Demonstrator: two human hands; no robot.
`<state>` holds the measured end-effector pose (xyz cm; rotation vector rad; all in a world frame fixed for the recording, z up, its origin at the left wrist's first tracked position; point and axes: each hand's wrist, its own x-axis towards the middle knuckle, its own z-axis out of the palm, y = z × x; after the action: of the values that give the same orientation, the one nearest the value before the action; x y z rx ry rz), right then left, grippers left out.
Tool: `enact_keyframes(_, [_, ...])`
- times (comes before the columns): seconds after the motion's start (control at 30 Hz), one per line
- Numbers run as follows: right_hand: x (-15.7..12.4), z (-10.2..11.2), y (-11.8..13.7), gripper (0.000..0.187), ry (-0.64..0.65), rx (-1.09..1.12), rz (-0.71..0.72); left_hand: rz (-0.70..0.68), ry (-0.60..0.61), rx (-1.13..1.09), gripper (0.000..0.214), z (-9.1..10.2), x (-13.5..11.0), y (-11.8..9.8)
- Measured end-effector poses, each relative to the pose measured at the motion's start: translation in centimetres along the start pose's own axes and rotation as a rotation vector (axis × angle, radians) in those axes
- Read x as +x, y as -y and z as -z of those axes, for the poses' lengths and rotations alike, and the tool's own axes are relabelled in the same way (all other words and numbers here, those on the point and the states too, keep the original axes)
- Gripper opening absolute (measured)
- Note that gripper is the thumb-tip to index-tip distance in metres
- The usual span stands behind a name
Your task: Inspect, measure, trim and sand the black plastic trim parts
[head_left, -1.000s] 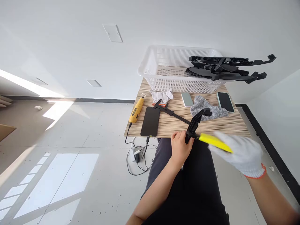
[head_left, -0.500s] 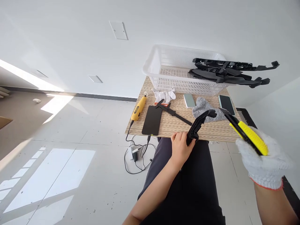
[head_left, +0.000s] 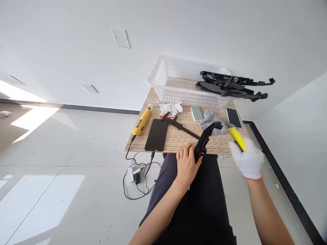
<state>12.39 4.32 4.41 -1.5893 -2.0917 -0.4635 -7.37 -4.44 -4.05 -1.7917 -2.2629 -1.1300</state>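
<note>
My bare left hand (head_left: pixel 187 163) is closed around the lower end of a black plastic part (head_left: pixel 205 139) at the table's front edge. The part slants up and to the right, with its curved tip over a grey glove (head_left: pixel 211 118). On the right, my right hand (head_left: pixel 247 157) wears a white knit glove with an orange cuff. It grips a yellow and black utility knife (head_left: pixel 237 139), blurred by motion, so its blade does not show clearly. A gap separates the knife from the black part. A black caliper (head_left: pixel 180 126) lies just left of the part.
A white plastic basket (head_left: pixel 189 96) at the back holds several long black parts (head_left: pixel 230 85) jutting out right. On the striped table lie a yellow rotary tool (head_left: pixel 142 121), a black tablet (head_left: pixel 156 135), a white glove (head_left: pixel 170 108), a small box (head_left: pixel 196 113) and a phone (head_left: pixel 233 117). Cables (head_left: pixel 143 177) trail below.
My right hand has moved left with the utility knife, closer to the black part. My left hand keeps its hold. The whole view has shifted slightly.
</note>
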Motion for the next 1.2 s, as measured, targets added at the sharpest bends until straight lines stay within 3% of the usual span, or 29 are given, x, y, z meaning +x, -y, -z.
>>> enact_keyframes(0.1, [0.3, -2.7, 1.4, 0.047, 0.075, 0.042, 0.06, -0.046, 0.031, -0.006, 0.052, 0.6, -0.3, 0.4])
enact_keyframes(0.3, [2.8, -5.7, 1.9, 0.049, -0.03, 0.079, -0.226, -0.12, 0.066, -0.024, 0.048, 1.1, -0.8, 1.3])
enact_keyframes(0.47, [3.6, -7.2, 2.1, 0.053, 0.229, 0.051, -0.111, -0.137, 0.029, 0.014, 0.039, 0.8, -0.8, 1.4])
enact_keyframes(0.53, [3.2, -7.4, 2.1, 0.059, 0.237, 0.062, -0.082, -0.136, 0.014, 0.015, 0.035, 0.8, -0.8, 1.3])
enact_keyframes(0.6, [2.5, -7.2, 2.3, 0.062, 0.144, 0.118, -0.075, -0.116, 0.006, -0.007, 0.03, 0.9, -0.7, 1.3])
enact_keyframes(0.7, [1.9, -6.2, 3.4, 0.047, -0.051, 0.281, -0.088, -0.115, 0.012, -0.093, 0.023, 1.0, -0.8, 1.3])
enact_keyframes(0.77, [1.9, -5.3, 4.9, 0.037, -0.095, 0.412, -0.085, -0.132, 0.029, -0.179, 0.019, 1.0, -0.9, 1.4])
enact_keyframes(0.83, [2.1, -4.4, 6.8, 0.035, -0.055, 0.577, -0.006, -0.139, 0.037, -0.271, 0.013, 1.1, -1.0, 1.4])
enact_keyframes(0.9, [2.0, -3.8, 8.7, 0.038, 0.025, 0.793, 0.174, -0.106, -0.003, -0.344, 0.007, 1.3, -1.2, 1.5])
enact_keyframes(0.97, [1.3, -3.7, 10.4, 0.042, 0.13, 0.963, 0.381, -0.086, -0.108, -0.384, 0.012, 1.6, -1.3, 1.6])
enact_keyframes(1.03, [0.1, -4.1, 11.5, 0.045, 0.228, 1.05, 0.505, -0.155, -0.241, -0.401, 0.022, 2.1, -1.6, 1.6])
enact_keyframes(1.1, [-1.5, -4.7, 11.8, 0.05, 0.288, 1.108, 0.531, -0.293, -0.346, -0.445, 0.028, 2.7, -2.0, 1.5])
enact_keyframes(1.2, [-4.2, -5.1, 11.1, 0.059, 0.28, 1.21, 0.405, -0.387, -0.375, -0.566, 0.026, 3.8, -2.9, 1.2])
